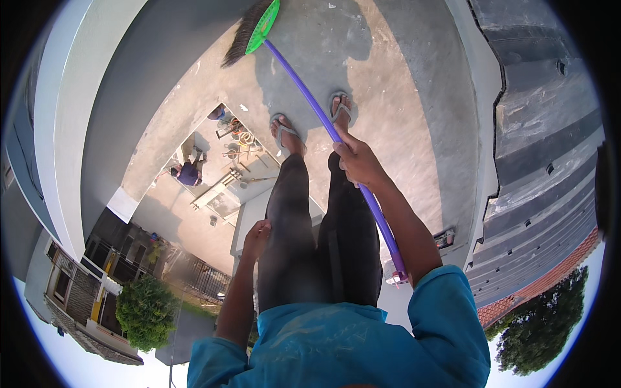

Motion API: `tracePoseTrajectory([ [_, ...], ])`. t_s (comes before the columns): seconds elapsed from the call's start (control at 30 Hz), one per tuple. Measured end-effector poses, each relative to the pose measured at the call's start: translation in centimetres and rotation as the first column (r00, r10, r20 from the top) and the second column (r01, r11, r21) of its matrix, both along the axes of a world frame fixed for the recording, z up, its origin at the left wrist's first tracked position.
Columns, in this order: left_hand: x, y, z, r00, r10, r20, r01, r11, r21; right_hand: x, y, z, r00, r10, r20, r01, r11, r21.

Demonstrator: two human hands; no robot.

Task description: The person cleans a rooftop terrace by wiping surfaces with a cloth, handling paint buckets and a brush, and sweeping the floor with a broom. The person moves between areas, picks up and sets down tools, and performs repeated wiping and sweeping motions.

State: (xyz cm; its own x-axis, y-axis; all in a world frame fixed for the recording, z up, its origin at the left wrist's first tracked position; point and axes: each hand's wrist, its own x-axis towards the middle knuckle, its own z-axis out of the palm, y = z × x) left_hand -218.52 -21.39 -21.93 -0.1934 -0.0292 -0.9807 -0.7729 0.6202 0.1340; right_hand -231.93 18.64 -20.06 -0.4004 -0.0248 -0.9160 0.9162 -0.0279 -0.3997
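Note:
My right hand [359, 159] is wrapped round the purple handle of a broom [303, 87]. The handle slants from beside my right forearm up past my right foot to the far left. At its far end, a green broom head [263, 27] with dark bristles [243, 33] rests on the concrete floor. My left hand [257, 239] hangs beside my left thigh, its fingers curled in, with nothing showing in them. Both feet, in grey flip-flops [287, 136], stand on the floor on either side of the handle's line.
Left of my feet, an opening in the floor [223, 107] drops to a lower level. Down there a person [189, 173] is near planks [217, 189], buckets and coiled hoses [246, 138]. A grey curved wall [139, 84] stands at left; corrugated roofing [543, 149] lies beyond the right edge.

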Motion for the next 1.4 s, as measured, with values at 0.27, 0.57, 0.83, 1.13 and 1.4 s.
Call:
tracePoseTrajectory([
  [0.27, 0.1, -0.4, 0.1, 0.995, 0.086, 0.041, -0.086, 0.996, 0.000, 2.9, -1.3, 6.4, 0.986, -0.165, -0.017, 0.166, 0.986, 0.007],
  [0.57, -1.4, 0.0, 0.8, 0.987, 0.149, 0.061, -0.150, 0.989, 0.012, 0.9, -0.5, 4.9, 0.969, -0.247, 0.019, 0.247, 0.969, -0.018],
  [0.83, -1.2, -0.1, -0.1, 0.993, 0.108, 0.050, -0.109, 0.993, 0.036, 5.2, 1.5, -0.5, 0.840, -0.486, 0.242, 0.519, 0.849, -0.098],
  [1.13, -2.5, -1.1, -0.3, 0.992, 0.082, 0.091, -0.085, 0.996, 0.033, 2.2, 0.8, 7.3, 0.952, -0.292, 0.092, 0.295, 0.955, -0.022],
  [1.4, -4.0, -2.3, -0.7, 0.993, 0.086, 0.085, -0.086, 0.996, 0.000, 10.0, 3.3, 5.8, 0.792, -0.563, 0.236, 0.561, 0.824, 0.085],
])
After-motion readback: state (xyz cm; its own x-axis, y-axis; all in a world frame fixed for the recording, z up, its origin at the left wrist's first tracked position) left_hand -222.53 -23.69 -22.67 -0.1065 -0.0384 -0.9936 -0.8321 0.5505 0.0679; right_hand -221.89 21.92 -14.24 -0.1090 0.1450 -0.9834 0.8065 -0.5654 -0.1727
